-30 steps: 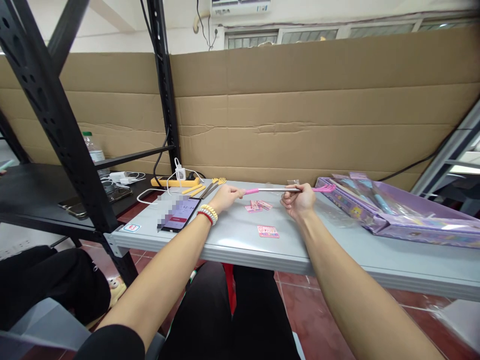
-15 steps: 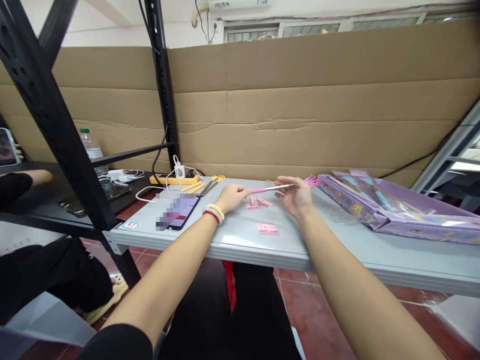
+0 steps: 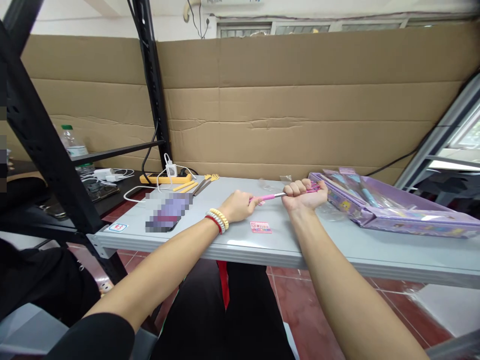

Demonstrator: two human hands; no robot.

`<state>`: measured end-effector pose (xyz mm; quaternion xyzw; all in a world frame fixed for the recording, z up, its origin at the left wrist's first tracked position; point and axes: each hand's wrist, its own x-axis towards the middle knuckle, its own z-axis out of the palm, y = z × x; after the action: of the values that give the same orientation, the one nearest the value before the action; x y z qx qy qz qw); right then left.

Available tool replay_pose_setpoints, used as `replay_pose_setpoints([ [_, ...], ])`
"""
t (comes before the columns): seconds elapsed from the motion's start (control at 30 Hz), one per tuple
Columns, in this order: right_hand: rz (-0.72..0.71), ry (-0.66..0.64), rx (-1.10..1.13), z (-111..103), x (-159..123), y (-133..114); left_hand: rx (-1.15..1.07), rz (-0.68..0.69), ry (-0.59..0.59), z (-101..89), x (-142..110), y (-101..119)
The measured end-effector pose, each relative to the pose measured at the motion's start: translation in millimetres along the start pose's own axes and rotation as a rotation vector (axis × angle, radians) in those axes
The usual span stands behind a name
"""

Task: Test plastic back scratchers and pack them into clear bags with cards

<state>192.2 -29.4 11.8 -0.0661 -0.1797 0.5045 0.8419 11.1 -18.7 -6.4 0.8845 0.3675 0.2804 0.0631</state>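
My left hand (image 3: 239, 205), with bead bracelets on the wrist, pinches the pink handle of a telescopic back scratcher (image 3: 270, 196). My right hand (image 3: 303, 194) is a fist wrapped round the scratcher's other end, where the pink claw head (image 3: 313, 187) pokes out. Only a short piece of metal shaft shows between the two hands. They hover just over the grey table (image 3: 375, 250). A small pink card (image 3: 260, 227) lies on the table below the hands.
A phone (image 3: 167, 211) lies left of my hands. Yellow back scratchers (image 3: 202, 184) and a yellow power strip (image 3: 165, 178) with a charger sit behind it. Purple packaged toy sets (image 3: 378, 205) fill the right. A cardboard wall stands behind; a black rack post is at left.
My right hand closed on the claw end and the hands came together, so the shaft between them is much shorter. The camera swung slightly right.
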Motion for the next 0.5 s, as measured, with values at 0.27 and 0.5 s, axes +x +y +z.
replay_pose_setpoints([
  [0.27, -0.009, 0.012, -0.013, 4, -5, 5, 0.099, -0.025, -0.008, 1.5, 4, 10],
  [0.5, 0.063, -0.083, -0.158, 5, -9, 22, 0.276, 0.012, -0.009, 3.4, 4, 2],
])
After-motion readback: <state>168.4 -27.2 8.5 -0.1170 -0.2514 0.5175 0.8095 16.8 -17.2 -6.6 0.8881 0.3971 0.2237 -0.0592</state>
